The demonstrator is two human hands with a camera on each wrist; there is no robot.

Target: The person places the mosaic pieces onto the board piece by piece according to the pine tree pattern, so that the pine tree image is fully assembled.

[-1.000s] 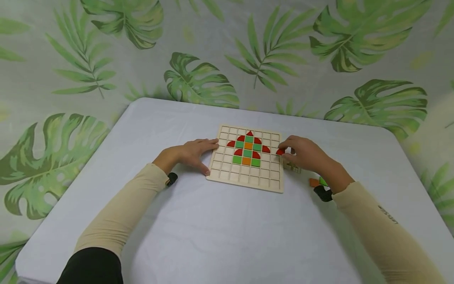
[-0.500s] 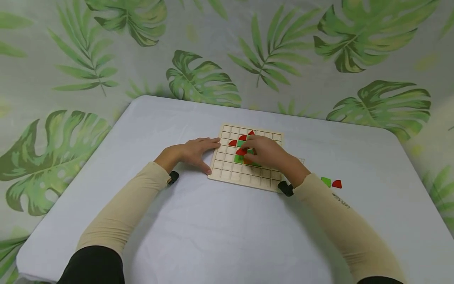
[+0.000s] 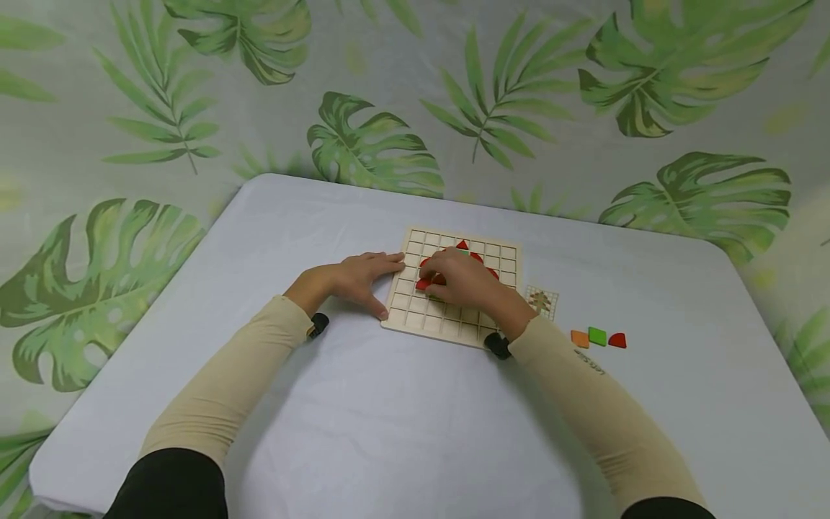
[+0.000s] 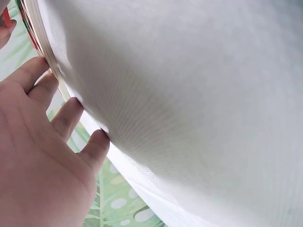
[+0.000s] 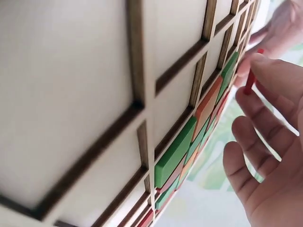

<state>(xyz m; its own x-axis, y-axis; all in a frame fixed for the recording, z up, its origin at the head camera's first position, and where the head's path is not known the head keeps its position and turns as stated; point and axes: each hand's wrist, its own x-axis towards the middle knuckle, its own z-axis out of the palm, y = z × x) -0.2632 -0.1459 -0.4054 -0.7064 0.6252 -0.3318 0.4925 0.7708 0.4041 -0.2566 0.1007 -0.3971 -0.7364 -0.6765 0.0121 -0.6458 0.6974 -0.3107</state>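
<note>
A wooden grid board (image 3: 407, 318) lies on the white table, with coloured tiles set in its middle cells. My left hand (image 3: 353, 282) touches the board's left edge, its fingers spread and thumb apart. Over the left-middle of the board, my right hand (image 3: 463, 280) pinches a red tile (image 5: 250, 75) between thumb and index finger, its other fingers loosely bent. In the right wrist view, this tile is edge-on above the grid, near green tiles (image 5: 173, 156) and an orange tile (image 5: 207, 104). From the head view, the right hand hides much of the tile pattern.
Right of the board lies a small card (image 3: 542, 300) with a printed gridded picture. Further right, an orange tile (image 3: 580, 339), a green tile (image 3: 597, 336) and a red rounded tile (image 3: 617, 340) lie in a row. Leaf-print cloth (image 3: 372, 144) hangs behind the table.
My right hand has carried the red tile from the board's right edge leftward across it. The card and loose tiles have come out from behind the right arm. The left hand stays put.
</note>
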